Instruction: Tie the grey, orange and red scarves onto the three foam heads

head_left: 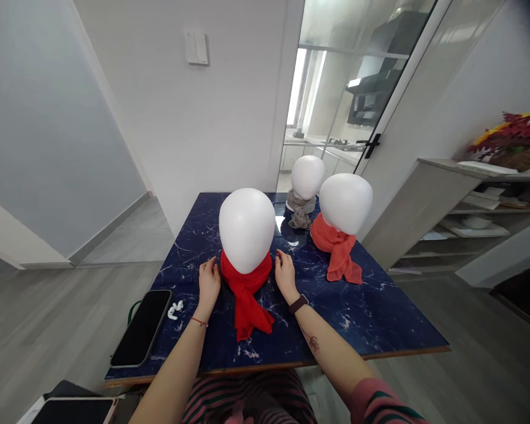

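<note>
A white mannequin head [246, 227] stands upright at the front middle of the dark blue marbled table [348, 324]. A red scarf [246, 288] is wrapped about its neck, knotted in front, with its tail hanging down onto the tabletop. Close to the scarf's left side is my left hand [209, 281], fingers stretched forward and slightly bent, holding nothing I can see. My right hand [285, 274] is in a similar pose just off the scarf's right side. Whether the fingertips touch the scarf or the neck's base, I cannot tell.
To the right stands a second white head [347, 200] with a coral scarf [340, 250]; behind it, another head [308, 176] wears a grey scarf [301, 209]. A tablet-like black-screened device [141, 328] and white earbuds [175, 309] lie at the left. A shelf unit [459, 218] stands beyond the table.
</note>
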### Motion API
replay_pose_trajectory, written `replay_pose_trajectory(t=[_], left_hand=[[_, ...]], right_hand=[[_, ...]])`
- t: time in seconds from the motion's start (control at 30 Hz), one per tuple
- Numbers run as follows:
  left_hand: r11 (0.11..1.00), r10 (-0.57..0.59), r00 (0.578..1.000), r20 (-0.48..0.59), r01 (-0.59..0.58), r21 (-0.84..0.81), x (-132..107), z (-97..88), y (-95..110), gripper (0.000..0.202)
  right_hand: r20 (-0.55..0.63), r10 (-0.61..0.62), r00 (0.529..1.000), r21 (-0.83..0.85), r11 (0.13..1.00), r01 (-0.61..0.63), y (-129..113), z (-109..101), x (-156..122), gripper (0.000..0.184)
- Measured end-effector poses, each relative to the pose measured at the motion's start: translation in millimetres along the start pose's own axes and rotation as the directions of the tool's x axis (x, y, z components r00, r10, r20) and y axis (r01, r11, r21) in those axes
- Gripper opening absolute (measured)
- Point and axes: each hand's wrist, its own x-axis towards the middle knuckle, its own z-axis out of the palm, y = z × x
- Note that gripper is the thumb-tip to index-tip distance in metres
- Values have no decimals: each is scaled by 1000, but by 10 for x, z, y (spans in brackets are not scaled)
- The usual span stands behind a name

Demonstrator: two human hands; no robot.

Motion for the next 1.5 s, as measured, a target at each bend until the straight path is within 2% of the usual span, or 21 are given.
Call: replay_pose_trajectory(t=[0.1,0.23,0.4,0.53,0.63,0.7,0.73,0.77,0.8,0.83,0.87,0.93,1.0,1.1,1.17,1.2,1.3,1.37,1.43,1.5], left_hand=[[999,35,998,59,-36,13,-1,7,-5,38],[996,84,987,134,-83,-9,-6,14,33,32],[996,76,994,79,-71,-60,-33,2,94,33],[992,71,997,30,-67,-108,-97,27,228,32],[955,30,999,42,-16,-295,-242,67,466,36],[848,-49,991,121,105,-519,-423,113,687,49],[756,-85,976,200,194,-625,-542,147,807,56],[650,-108,943,316,307,-695,-678,191,928,59],[552,-105,888,448,427,-716,-828,246,1045,59],[484,-59,812,581,532,-695,-990,311,1155,60],[455,9,750,662,586,-671,-1159,386,1258,65],[509,150,602,784,633,-583,-1501,560,1440,79],[552,208,523,827,635,-540,-1818,753,1598,78],[564,218,391,894,697,-442,-2175,1030,1799,77],[618,251,340,906,665,-420,-2300,1175,1893,77],[665,275,340,899,609,-433,-2326,1229,1921,74],[830,345,410,844,286,-478,-2274,1327,1924,64],[885,393,446,804,55,-463,-2166,1352,1878,57],[896,418,453,787,-61,-440,-2035,1354,1816,49],[906,403,464,789,-77,-417,-1905,1332,1750,41]], right_hand=[[50,12,999,-20,1000,-11,10,-4,-45,30],[131,32,991,33,999,-36,-46,25,-97,24],[191,90,977,220,967,-132,-147,-8,-91,27],[212,174,962,442,860,-253,-218,-39,-142,41],[208,216,954,598,743,-299,-248,-151,-205,45],[182,234,955,672,680,-294,-237,-324,-245,43],[163,244,956,704,650,-286,-220,-442,-264,42],[144,255,956,738,616,-275,-195,-581,-283,42],[125,265,956,771,581,-262,-164,-738,-304,42],[103,277,955,800,548,-245,-126,-910,-327,42],[79,293,953,821,524,-229,-83,-1093,-356,42],[28,322,946,827,524,-203,21,-1479,-435,42],[-32,333,942,779,599,-186,158,-1866,-541,40],[-116,352,929,710,683,-171,446,-2398,-722,36],[-147,416,897,703,682,-201,679,-2694,-821,37],[-152,451,879,705,673,-223,794,-2821,-857,39],[-131,535,835,691,653,-310,1073,-3101,-899,42],[-109,572,813,675,643,-362,1174,-3201,-879,41],[-114,587,801,666,644,-377,1215,-3241,-834,39],[-110,583,805,661,648,-379,1230,-3243,-775,37]])
